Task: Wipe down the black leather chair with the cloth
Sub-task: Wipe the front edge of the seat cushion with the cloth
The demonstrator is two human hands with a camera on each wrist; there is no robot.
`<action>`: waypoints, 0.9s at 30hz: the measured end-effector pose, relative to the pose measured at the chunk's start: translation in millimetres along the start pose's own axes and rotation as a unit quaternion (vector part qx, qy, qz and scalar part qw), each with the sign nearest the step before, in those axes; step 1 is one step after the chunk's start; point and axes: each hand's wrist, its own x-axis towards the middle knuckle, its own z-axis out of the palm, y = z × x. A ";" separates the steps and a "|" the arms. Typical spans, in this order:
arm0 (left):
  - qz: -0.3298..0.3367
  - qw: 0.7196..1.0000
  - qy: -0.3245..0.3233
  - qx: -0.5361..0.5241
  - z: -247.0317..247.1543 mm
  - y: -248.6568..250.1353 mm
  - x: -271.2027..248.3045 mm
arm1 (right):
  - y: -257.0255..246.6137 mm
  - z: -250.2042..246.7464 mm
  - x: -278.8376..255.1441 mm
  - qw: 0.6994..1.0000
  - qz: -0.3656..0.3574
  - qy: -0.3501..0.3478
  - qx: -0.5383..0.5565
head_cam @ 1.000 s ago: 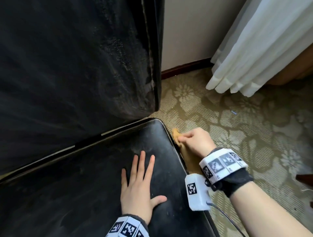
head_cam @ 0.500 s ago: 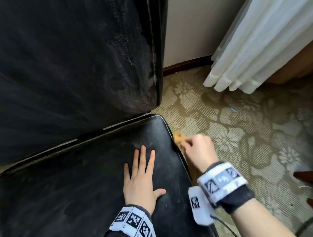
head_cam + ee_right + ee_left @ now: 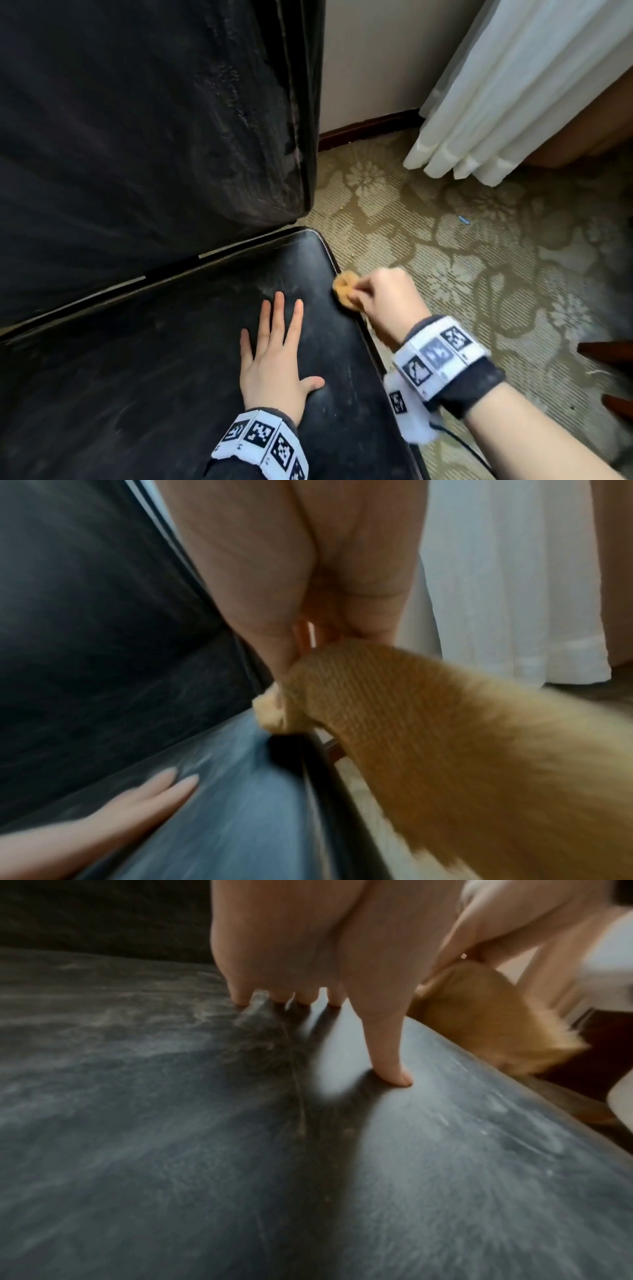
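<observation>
Furnished room, likely hotel or home, floral patterned carpet (image 3: 445, 260), white curtain (image 3: 513, 85), wooden skirting board (image 3: 370, 132)

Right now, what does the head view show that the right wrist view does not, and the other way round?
Only the head view shows the patterned carpet, the dark skirting board, both marker wristbands and the left hand whole, flat on the seat.

Only the right wrist view shows the cloth hanging down beside the seat edge, with its ribbed weave.

Both show the right hand gripping the tan cloth at the seat's right edge, the chair back and the white curtain.
</observation>
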 end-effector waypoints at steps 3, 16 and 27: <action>-0.005 1.000 -0.002 0.000 2.1 -2.5 0.0 | -18.9 -1.1 33.2 0.997 -0.042 0.033 0.052; -0.004 1.000 -0.006 0.008 2.8 -1.1 3.1 | 15.1 -11.8 -3.9 0.997 -0.055 -0.056 0.007; -0.005 1.000 -0.004 0.001 4.7 -1.0 2.8 | 38.6 32.6 -10.2 0.992 -0.127 0.002 0.021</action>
